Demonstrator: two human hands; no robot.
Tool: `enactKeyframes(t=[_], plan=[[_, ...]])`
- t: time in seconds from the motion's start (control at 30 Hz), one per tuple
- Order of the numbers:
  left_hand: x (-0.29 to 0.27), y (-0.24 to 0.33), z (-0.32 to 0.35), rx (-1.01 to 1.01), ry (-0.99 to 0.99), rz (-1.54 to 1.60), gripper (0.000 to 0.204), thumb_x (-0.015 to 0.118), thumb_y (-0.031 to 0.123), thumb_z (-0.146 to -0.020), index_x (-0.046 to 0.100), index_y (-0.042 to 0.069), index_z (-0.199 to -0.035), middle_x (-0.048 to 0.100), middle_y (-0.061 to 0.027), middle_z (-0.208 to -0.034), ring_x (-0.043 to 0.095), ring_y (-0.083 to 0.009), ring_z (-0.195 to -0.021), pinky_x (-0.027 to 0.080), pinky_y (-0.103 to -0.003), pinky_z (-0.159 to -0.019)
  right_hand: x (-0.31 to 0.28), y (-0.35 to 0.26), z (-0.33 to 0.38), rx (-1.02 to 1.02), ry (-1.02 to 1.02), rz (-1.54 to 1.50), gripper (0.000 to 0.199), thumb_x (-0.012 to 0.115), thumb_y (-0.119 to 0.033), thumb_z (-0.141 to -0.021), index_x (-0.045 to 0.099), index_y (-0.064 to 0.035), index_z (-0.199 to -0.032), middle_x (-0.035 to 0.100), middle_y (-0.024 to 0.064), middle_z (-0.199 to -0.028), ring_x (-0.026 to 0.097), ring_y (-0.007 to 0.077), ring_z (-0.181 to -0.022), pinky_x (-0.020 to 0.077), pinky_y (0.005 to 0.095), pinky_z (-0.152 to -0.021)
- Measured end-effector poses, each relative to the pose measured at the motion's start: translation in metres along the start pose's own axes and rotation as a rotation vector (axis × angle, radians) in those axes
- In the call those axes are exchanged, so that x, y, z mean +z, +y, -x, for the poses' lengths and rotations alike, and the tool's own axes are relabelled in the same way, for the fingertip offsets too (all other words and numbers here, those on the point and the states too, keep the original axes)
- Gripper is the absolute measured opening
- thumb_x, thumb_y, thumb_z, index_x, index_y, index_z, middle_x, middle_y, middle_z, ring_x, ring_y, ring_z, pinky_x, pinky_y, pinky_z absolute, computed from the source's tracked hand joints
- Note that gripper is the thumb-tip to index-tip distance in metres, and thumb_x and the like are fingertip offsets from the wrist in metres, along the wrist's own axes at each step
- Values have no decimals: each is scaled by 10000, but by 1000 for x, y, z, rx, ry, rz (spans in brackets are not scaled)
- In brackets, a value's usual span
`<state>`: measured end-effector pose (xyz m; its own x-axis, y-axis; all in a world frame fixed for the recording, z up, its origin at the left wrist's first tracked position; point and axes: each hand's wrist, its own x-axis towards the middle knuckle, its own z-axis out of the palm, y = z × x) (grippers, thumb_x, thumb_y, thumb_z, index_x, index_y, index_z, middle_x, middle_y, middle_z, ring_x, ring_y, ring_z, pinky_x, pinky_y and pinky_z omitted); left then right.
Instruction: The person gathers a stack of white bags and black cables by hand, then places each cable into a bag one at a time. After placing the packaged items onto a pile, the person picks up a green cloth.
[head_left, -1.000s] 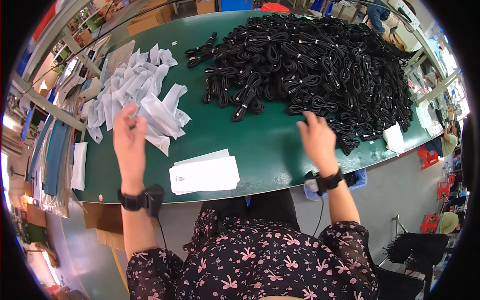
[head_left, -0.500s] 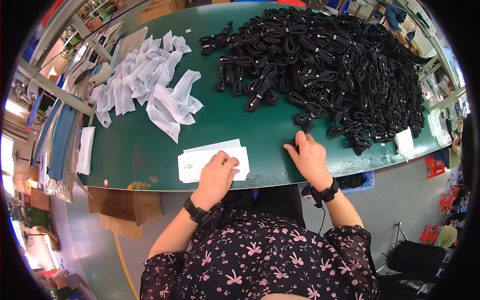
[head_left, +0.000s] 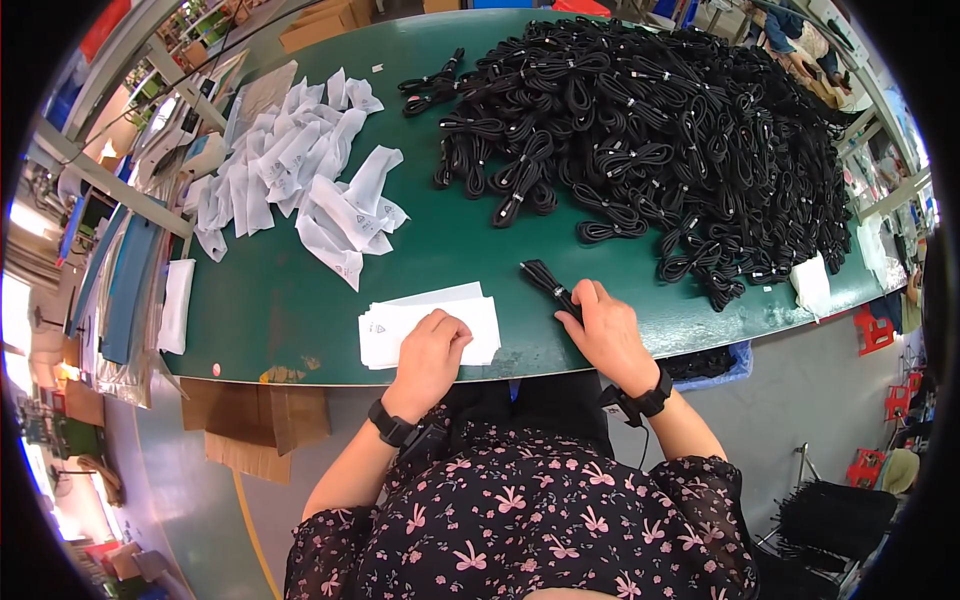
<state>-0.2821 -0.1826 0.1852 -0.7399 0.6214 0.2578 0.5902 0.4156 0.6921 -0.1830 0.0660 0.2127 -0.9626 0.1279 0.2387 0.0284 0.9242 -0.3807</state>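
Right hand [head_left: 607, 333] clasping a coiled black cable [head_left: 549, 281] angled up-left, just right of the flat white bags [head_left: 430, 318] pressed under the curled left hand [head_left: 432, 350].

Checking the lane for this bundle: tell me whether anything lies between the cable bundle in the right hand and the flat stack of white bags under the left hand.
Nothing visible does. The right hand holds the black cable bundle, the left hand rests on the stack of white bags, and only bare green table lies between them.
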Motion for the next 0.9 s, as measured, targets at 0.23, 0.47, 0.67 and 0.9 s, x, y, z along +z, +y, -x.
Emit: enactKeyframes(t=[0.23,0.47,0.67,0.9], plan=[[-1,2,1,-79,33,89,58,666,22,-851,625,-16,-868,626,-116,-829,592,-223,-671,485,-306,-621,9,-2,1,90,-9,-75,294,712,-130,-831,550,-8,-1045,649,156,-875,609,359,-650,488,413,-585],[0,-2,0,-213,29,233,63,659,18,-862,623,-24,-893,641,-117,-820,598,-208,-671,486,-308,-631,1,-32,6,-34,-5,-440,208,705,-91,-825,594,-10,-982,629,137,-818,603,311,-616,475,381,-550],[-6,5,-2,54,19,85,104,673,0,-822,630,-15,-916,610,-117,-858,610,-266,-744,505,-333,-668,14,-33,13,-203,6,-365,209,708,-73,-812,602,-21,-985,619,119,-809,603,301,-612,469,376,-535],[-12,5,1,186,-56,-31,113,678,-12,-793,631,-10,-896,587,-123,-884,613,-304,-804,513,-347,-691,18,-28,16,-167,2,-339,226,697,-111,-826,569,-34,-995,613,114,-855,620,320,-648,485,406,-552]])
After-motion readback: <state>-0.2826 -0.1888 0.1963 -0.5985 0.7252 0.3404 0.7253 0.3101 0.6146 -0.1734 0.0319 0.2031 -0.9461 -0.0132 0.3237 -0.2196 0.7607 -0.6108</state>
